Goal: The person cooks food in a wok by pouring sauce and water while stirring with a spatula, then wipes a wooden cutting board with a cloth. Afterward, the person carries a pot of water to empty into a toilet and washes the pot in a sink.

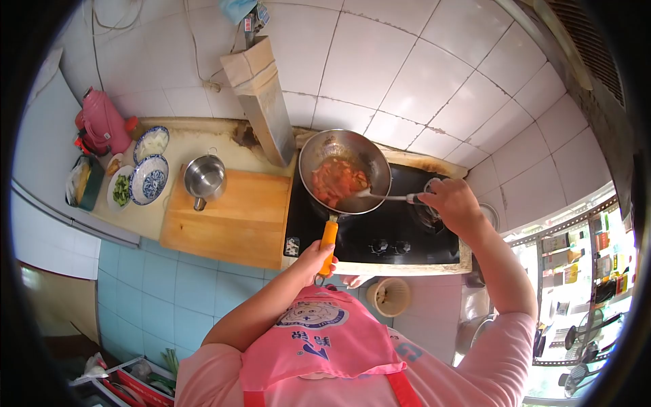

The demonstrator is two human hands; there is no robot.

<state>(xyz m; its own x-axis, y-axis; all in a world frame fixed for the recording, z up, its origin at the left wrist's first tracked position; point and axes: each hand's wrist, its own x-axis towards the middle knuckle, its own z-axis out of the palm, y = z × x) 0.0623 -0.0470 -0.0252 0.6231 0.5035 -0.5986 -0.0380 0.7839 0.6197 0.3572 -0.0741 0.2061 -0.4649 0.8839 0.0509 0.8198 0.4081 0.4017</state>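
A metal wok (376, 152) sits on the black gas stove (312, 237), holding reddish chopped food (336, 178) in sauce. My left hand (319, 259) is closed around the wok's orange handle (328, 241), which points toward my body. From the right, my right hand (453, 203) grips the end of a long-handled spatula (397, 198). The spatula's head rests among the food on the wok's right side, and its exact shape is partly hidden. Beneath my right hand, the second burner (427, 218) is partly covered.
Left of the stove lie a wooden cutting board (237, 230) and a small metal pot (205, 176). Beyond are a patterned bowl (149, 180), a plate of chopped greens (121, 190) and a pink thermos (105, 122). A metal-clad pipe (268, 115) rises behind. A bin (390, 296) stands below.
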